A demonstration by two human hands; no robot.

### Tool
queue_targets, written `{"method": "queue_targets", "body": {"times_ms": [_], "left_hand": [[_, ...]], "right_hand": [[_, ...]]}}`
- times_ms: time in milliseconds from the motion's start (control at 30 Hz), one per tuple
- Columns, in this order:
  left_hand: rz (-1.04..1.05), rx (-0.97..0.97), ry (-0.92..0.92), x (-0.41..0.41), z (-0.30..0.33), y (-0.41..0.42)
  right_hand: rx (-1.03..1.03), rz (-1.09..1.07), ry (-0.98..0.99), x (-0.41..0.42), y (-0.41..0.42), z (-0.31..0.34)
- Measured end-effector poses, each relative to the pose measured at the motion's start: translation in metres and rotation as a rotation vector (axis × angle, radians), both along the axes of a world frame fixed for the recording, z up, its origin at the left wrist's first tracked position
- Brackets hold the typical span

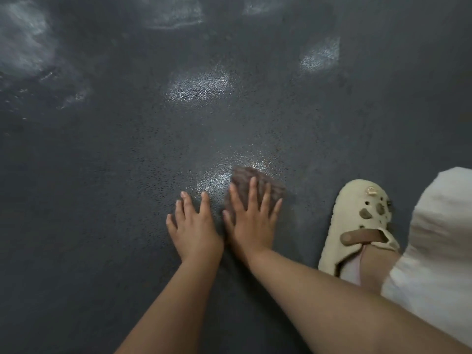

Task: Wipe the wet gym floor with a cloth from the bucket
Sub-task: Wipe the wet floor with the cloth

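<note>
While right hand (251, 221) presses cloth (258, 185) flat to floor (102, 200), wiping step looks under way. Fingers (252, 190) straight, spread over cloth's near half; far edge shows past fingertips, no pinch. Left hand (194, 226) flat on bare floor just beside, fingers relaxed, holding nothing. Wet sheen (199, 86) glints ahead, well apart. Next move, likely: push cloth forward with even pressure. Bucket not in sight. Cream shoe (357, 226) to right.
</note>
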State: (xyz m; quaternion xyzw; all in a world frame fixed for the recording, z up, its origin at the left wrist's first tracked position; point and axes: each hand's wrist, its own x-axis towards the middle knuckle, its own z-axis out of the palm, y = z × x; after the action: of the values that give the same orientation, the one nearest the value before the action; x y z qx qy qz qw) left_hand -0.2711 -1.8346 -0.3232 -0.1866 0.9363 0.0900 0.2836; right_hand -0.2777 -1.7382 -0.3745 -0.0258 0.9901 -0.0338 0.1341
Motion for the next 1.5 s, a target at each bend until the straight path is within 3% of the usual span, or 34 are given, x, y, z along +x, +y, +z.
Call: {"method": "queue_targets", "body": {"times_ms": [167, 267, 333, 467, 667, 733, 833, 1033, 1200, 1500], "left_hand": [[-0.012, 0.008, -0.007, 0.002, -0.002, -0.004], [-0.015, 0.000, -0.030, 0.000, 0.000, -0.002], [-0.014, 0.000, -0.029, 0.000, 0.001, -0.002], [-0.025, -0.011, -0.045, -0.001, 0.001, -0.002], [-0.051, -0.003, -0.043, 0.002, 0.002, -0.005], [-0.068, 0.010, -0.036, 0.004, 0.002, -0.009], [-0.089, 0.041, -0.042, 0.010, 0.005, -0.018], [0.043, 0.047, -0.046, 0.041, 0.036, -0.015], [0.073, 0.055, 0.005, 0.064, 0.083, 0.008], [0.021, 0.058, 0.130, 0.086, 0.146, 0.035]], "right_hand": [[-0.059, 0.442, -0.024, -0.033, 0.008, 0.000], [0.022, 0.716, -0.055, -0.082, 0.027, 0.004], [0.047, 0.617, -0.089, -0.105, 0.038, 0.005], [0.011, 0.027, -0.037, -0.104, 0.071, 0.008], [-0.017, -0.354, 0.033, -0.024, 0.043, 0.004], [-0.063, -0.336, -0.011, 0.014, 0.022, 0.006], [-0.071, -0.135, -0.138, 0.059, 0.003, 0.004], [-0.063, 0.211, -0.371, 0.044, 0.034, 0.033], [-0.098, 0.220, -0.493, 0.046, 0.049, 0.085], [-0.183, 0.123, -0.355, 0.093, 0.058, 0.143]]}}
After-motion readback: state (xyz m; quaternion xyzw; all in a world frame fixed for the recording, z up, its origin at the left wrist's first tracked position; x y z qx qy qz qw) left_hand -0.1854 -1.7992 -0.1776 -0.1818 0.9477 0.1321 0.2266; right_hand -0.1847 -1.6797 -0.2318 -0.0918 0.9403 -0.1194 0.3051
